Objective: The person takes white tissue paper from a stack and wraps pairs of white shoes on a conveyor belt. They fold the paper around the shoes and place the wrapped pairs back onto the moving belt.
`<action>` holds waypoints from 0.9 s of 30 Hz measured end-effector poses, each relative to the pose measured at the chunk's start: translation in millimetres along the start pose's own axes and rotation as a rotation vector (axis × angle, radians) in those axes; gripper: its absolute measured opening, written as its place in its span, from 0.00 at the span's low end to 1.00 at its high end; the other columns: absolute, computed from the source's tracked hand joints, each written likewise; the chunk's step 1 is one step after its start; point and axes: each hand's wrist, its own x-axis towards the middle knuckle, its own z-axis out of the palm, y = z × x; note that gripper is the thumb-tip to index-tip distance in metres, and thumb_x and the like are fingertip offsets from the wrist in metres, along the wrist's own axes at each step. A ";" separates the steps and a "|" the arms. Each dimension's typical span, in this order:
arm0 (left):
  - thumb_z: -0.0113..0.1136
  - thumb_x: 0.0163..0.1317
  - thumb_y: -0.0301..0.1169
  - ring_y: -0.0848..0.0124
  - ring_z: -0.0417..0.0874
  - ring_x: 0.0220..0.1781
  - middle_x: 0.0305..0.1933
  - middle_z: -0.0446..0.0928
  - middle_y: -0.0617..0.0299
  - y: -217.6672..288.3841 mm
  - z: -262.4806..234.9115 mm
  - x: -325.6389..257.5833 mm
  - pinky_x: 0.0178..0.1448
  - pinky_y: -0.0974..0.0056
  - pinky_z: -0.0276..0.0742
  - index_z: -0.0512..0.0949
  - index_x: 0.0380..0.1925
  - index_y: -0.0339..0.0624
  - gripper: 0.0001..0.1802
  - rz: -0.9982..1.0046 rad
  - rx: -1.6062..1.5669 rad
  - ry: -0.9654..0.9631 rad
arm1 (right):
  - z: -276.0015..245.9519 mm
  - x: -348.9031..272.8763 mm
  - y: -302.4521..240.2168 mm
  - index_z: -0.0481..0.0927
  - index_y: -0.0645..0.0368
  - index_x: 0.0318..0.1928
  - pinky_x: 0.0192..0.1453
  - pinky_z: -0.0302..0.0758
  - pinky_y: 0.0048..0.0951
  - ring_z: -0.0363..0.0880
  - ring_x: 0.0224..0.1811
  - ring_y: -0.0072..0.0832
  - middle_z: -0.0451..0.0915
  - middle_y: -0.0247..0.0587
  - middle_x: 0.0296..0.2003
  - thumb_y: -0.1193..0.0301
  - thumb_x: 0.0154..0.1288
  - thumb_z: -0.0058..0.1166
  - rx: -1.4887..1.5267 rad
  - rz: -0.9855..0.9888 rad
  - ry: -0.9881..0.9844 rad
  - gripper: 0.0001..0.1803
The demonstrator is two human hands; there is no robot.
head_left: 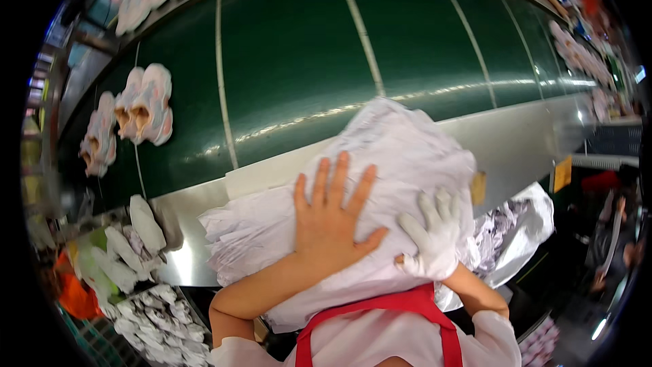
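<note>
A thick, uneven stack of thin white paper sheets lies against my front, its edges ragged and fanned at the left. My bare left hand rests flat on the sheets with its fingers spread. To its right, my right hand wears a white glove and also lies on the sheets, fingers apart. One fingertip pokes bare out of the glove. Neither hand grips anything that I can see. Below the stack shows my red apron.
A green conveyor belt with pale cross lines runs beyond a metal ledge. Pairs of white shoes stand on it at the left. Crumpled paper lies heaped at lower left. At right, a white bag holds more crumpled paper.
</note>
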 end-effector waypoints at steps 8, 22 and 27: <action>0.63 0.54 0.48 0.43 0.57 0.71 0.73 0.55 0.42 -4.5 2.2 -0.6 0.70 0.36 0.48 0.61 0.69 0.49 0.43 0.082 0.059 0.121 | -62.1 35.2 -15.5 0.75 0.55 0.57 0.67 0.54 0.61 0.67 0.62 0.52 0.72 0.53 0.57 0.49 0.52 0.55 0.085 -0.152 0.253 0.34; 0.45 0.67 0.46 0.52 0.48 0.78 0.77 0.52 0.53 -18.9 -39.3 -52.0 0.74 0.33 0.36 0.56 0.72 0.51 0.34 -0.148 0.690 0.192 | 7.9 15.7 46.0 0.68 0.56 0.65 0.71 0.57 0.48 0.55 0.72 0.50 0.63 0.49 0.66 0.50 0.56 0.53 0.213 0.062 0.448 0.38; 0.35 0.75 0.46 0.51 0.55 0.76 0.73 0.57 0.46 -229.5 13.4 -87.3 0.74 0.48 0.49 0.57 0.70 0.40 0.31 -0.264 -0.257 0.185 | -2.0 13.2 36.4 0.67 0.55 0.66 0.72 0.55 0.47 0.55 0.71 0.50 0.63 0.49 0.66 0.50 0.56 0.54 0.236 0.052 0.442 0.39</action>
